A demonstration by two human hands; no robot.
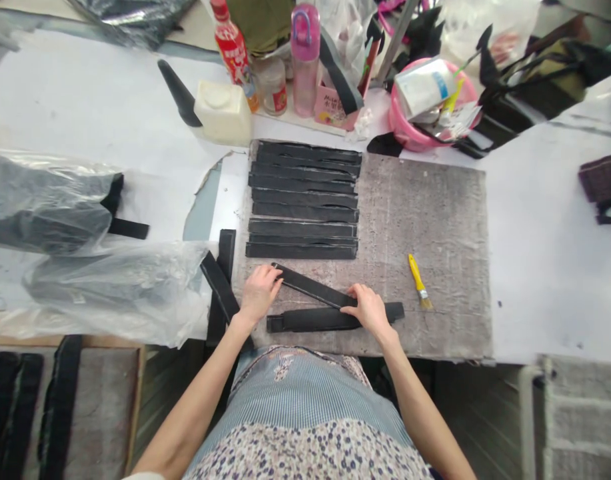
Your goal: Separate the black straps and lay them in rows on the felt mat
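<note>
A narrow black strip [312,285] slants between my two hands, its left end higher than its right. My left hand [261,291] pinches the upper left end between thumb and fingers. At the lower right end, my right hand [368,308] grips the same strip. Beneath that end lies another black strip [310,320], partly covered by my right hand and wrist. Farther up the grey mat [425,207], several black strips [302,230] lie in a stack of near-parallel rows. A yellow-handled brush [417,277] rests on the mat to the right of my right hand.
Left of the mat, loose black strips [220,287] lie beside plastic-wrapped bundles [120,287]. A white jug [224,113], a red bottle [232,50], a pink bottle [305,67] and a pink basket [410,137] stand along the back. A tray with black strips [60,400] sits lower left.
</note>
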